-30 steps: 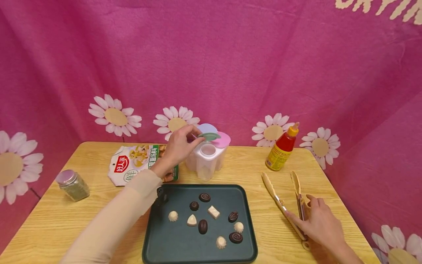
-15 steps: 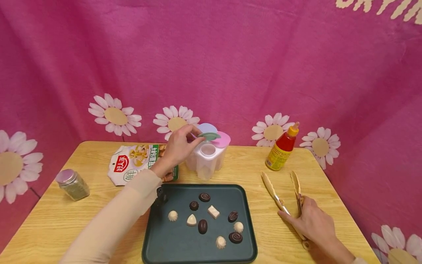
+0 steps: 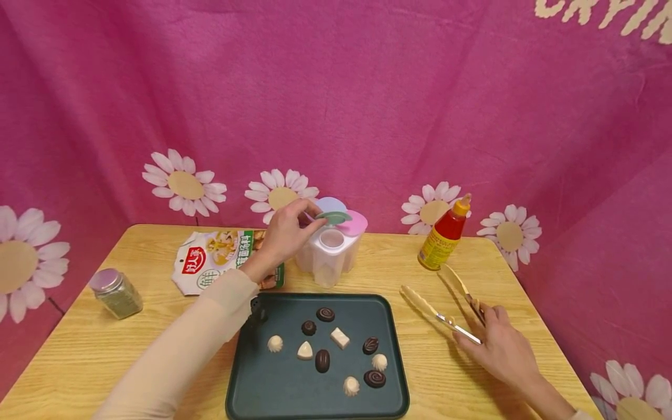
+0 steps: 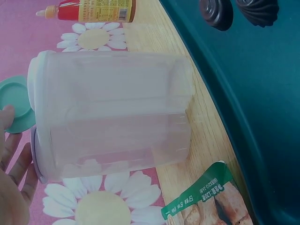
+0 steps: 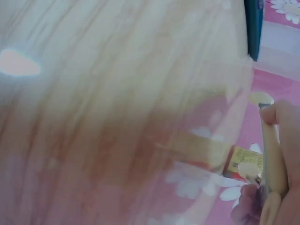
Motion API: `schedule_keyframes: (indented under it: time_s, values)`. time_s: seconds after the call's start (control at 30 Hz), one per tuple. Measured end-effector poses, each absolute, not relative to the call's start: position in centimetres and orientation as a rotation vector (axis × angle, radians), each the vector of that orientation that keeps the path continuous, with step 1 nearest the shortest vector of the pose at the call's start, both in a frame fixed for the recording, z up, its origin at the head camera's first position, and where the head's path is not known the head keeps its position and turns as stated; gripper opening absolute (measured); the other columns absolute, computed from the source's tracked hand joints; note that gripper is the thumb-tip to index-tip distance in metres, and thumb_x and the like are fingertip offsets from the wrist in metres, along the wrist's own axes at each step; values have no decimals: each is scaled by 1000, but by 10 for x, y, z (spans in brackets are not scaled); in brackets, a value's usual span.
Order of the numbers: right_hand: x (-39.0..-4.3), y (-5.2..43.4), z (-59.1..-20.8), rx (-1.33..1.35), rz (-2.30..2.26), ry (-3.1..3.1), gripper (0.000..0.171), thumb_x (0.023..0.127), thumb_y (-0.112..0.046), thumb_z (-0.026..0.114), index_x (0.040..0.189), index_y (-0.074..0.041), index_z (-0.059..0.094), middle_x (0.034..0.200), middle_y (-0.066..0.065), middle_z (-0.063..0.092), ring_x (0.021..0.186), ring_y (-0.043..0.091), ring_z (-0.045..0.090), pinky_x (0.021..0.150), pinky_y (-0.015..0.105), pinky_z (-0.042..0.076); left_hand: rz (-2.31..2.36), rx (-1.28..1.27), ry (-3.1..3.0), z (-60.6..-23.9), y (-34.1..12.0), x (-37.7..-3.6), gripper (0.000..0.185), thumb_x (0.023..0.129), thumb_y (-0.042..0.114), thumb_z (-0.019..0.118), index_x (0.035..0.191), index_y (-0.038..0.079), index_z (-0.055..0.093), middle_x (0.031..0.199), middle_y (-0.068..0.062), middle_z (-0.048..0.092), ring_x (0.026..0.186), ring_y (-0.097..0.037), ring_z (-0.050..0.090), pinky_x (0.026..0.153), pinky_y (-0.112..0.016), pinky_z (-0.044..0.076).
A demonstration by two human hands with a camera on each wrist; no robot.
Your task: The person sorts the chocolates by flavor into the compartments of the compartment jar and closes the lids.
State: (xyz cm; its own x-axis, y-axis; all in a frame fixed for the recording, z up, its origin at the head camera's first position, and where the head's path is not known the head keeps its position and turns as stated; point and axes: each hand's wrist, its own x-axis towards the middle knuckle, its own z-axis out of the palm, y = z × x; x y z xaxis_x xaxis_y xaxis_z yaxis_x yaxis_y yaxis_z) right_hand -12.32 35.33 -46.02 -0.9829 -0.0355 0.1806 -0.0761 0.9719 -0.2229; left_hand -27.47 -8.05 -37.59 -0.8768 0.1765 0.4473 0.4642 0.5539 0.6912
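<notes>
My left hand pinches the raised green flip lid of a translucent storage container. Under that lid the round opening is uncovered, while the pink lid and the blue lid lie flat. In the left wrist view the thumb rests on the green lid. My right hand grips a pair of tongs, whose two arms are spread with nothing between the tips. One tip is close to the base of a red sauce bottle; whether they touch, I cannot tell.
A dark tray bears several brown and white chocolates, such as a white bar-shaped piece. Behind my left forearm lies a seasoning packet. A spice jar stands at the left. A pink flowered cloth hangs behind the table.
My right hand has closed more around the tongs, whose tips have swung forward and left. The sauce bottle has shifted slightly left. My left hand and the green lid stay put.
</notes>
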Motion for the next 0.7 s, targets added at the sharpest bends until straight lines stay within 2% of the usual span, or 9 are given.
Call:
schedule_keyframes:
  time_s: [0.1, 0.23, 0.43, 0.57, 0.7]
  values:
    - [-121, 349, -451, 118, 378, -2935, 84, 83, -50, 83, 136, 9, 57, 115, 21, 59, 74, 25, 62, 57, 46, 51, -1243, -528, -2475, -375, -80, -274, 21, 93, 18, 82, 109, 8, 71, 104, -11, 76, 88, -28, 73, 81, -40, 62]
    - [-119, 337, -437, 261, 389, -2880, 77, 79, -47, 88, 131, 4, 63, 112, 11, 63, 75, 13, 56, 58, 33, 47, -1242, -524, -2479, -375, -80, -274, 21, 94, 19, 81, 108, 8, 71, 104, -11, 76, 88, -28, 73, 80, -40, 62]
    - [-124, 314, -414, 472, 307, -2868, 72, 76, -49, 89, 130, -8, 67, 107, -3, 62, 65, 2, 43, 53, 23, 37, -1237, -534, -2476, -375, -82, -275, 20, 94, 19, 81, 108, 7, 71, 104, -11, 76, 88, -28, 73, 80, -39, 62]
    - [-133, 299, -405, 620, 263, -2895, 71, 77, -55, 88, 130, -12, 70, 108, -6, 64, 68, 0, 44, 54, 20, 39, -1225, -540, -2482, -375, -82, -276, 20, 94, 19, 81, 108, 8, 72, 104, -11, 76, 88, -27, 73, 79, -38, 61]
    - [-142, 285, -403, 761, 288, -2898, 63, 78, -51, 88, 126, -14, 73, 107, -8, 65, 71, -1, 47, 56, 17, 41, -1219, -553, -2481, -375, -82, -276, 19, 94, 19, 81, 108, 8, 72, 103, -11, 76, 87, -25, 73, 79, -37, 61]
